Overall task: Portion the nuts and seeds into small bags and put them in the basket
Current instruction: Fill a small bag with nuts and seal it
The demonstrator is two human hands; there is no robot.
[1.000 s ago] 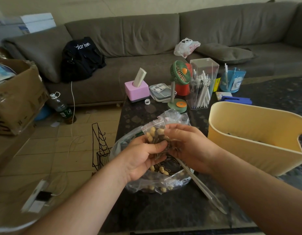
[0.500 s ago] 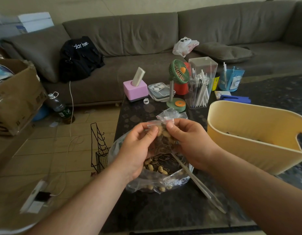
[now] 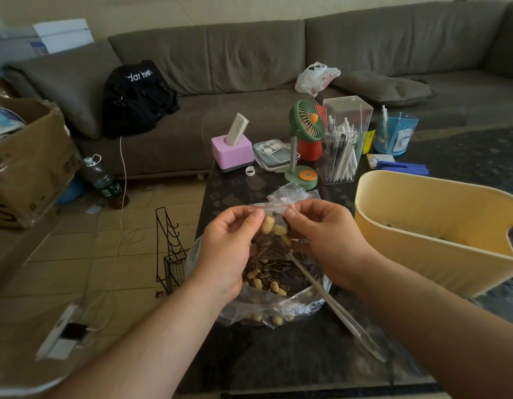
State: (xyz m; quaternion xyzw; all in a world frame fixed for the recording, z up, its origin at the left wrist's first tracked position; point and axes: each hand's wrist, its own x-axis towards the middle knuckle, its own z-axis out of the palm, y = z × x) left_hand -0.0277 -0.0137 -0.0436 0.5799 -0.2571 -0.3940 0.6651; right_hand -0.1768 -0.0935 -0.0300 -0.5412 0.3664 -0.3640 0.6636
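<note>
Sealing a small bag of peanuts and seeds: left hand and right hand each pinch the zip strip at its top, held up over the big bag near the table's left edge.

Risks, judged: strip only half pressed, so the fill spills when the bag tips toward the basket; a nut caught in the zip would block the seal; the bag looks full near the top, so squeezing could pop it open. Dropping it would land it in the big bag, whose mouth gapes, mixing portions. Scoop handle sticks out toward the near edge, where a right forearm could knock it.

Room, large to small: grey sofa behind, cardboard box at left, tiled floor with wire rack and bottle. Dark table; basket at right edge, contents unclear. Far edge: pen holder, fan, pink box, blue cup.
</note>
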